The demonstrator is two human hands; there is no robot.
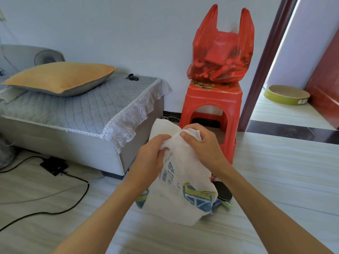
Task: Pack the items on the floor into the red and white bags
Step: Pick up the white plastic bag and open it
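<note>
A white plastic bag (180,189) with blue and yellow print stands on the floor in front of me, bulging with items. My left hand (150,158) and my right hand (200,143) both grip its gathered top, one on each side. A red plastic bag (220,52), filled with red pieces, sits on a red plastic stool (211,105) against the wall, its two handles sticking up. A black round object (222,192) and a green item (226,205) lie on the floor at the white bag's right side.
A grey sofa (73,114) with a lace-edged cover and an orange cushion (58,77) stands to the left. A black cable and power strip (54,165) lie on the floor at left. A doorway (286,88) opens on the right, with a round yellow-green tray beyond.
</note>
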